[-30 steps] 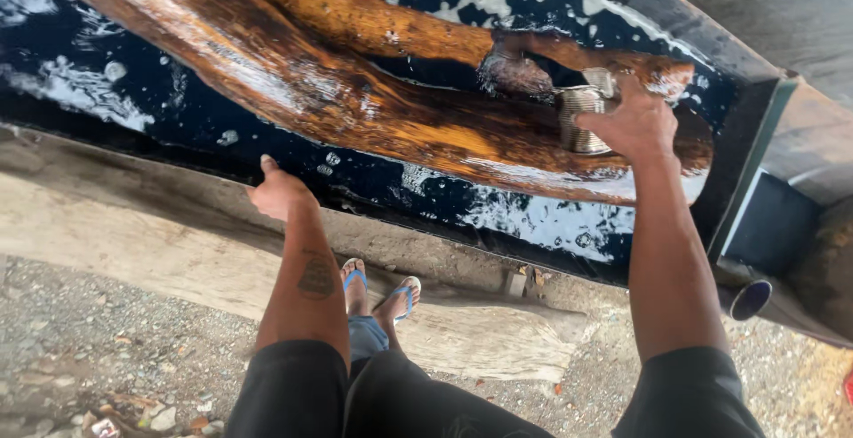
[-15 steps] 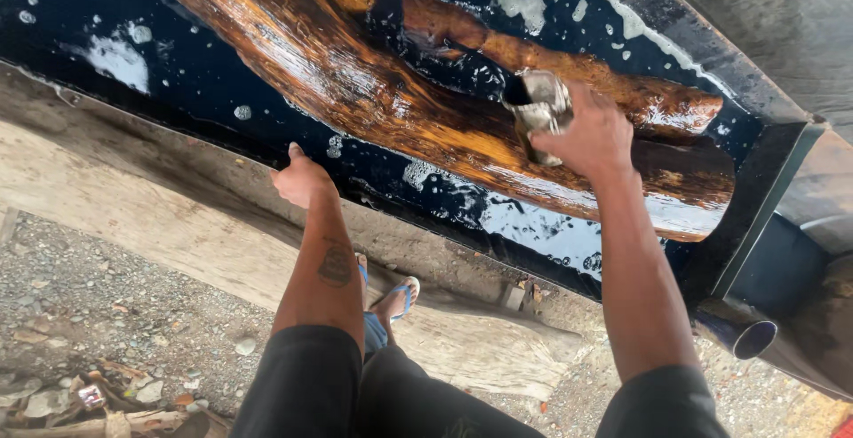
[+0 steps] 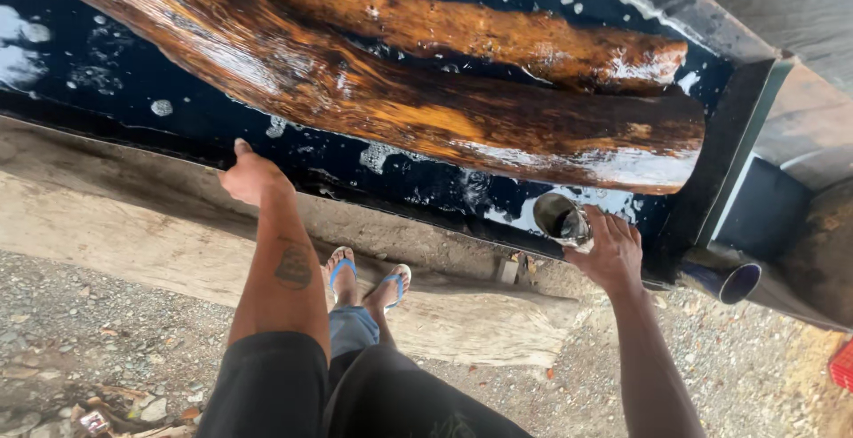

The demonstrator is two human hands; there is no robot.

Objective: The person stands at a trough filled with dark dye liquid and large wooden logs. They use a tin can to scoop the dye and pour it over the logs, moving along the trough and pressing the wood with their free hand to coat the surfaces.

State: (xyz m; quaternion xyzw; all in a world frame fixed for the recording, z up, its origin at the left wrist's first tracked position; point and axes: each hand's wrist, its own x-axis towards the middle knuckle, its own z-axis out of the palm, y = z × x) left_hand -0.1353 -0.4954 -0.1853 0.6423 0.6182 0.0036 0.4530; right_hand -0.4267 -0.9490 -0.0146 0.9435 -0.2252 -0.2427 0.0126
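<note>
A large wet brown log (image 3: 373, 91) lies in a long dark trough (image 3: 107, 83) of black liquid with foam patches. My right hand (image 3: 609, 251) grips a small metal cup (image 3: 562, 219) at the trough's near edge, just below the log's cut end. The cup's mouth is tilted sideways and dark liquid shows inside. My left hand (image 3: 253, 176) rests on the trough's near rim, fingers curled over the edge, holding nothing else.
A concrete ledge (image 3: 133, 234) runs along the trough's base above gravel ground (image 3: 80, 340). My feet in blue sandals (image 3: 364, 278) stand by it. A dark pipe end (image 3: 733, 280) sticks out at the trough's right end. Something red (image 3: 842, 365) lies at the far right.
My right hand has come down off the log with the cup, toward me, to the trough's near edge. My left hand has stayed on the rim.
</note>
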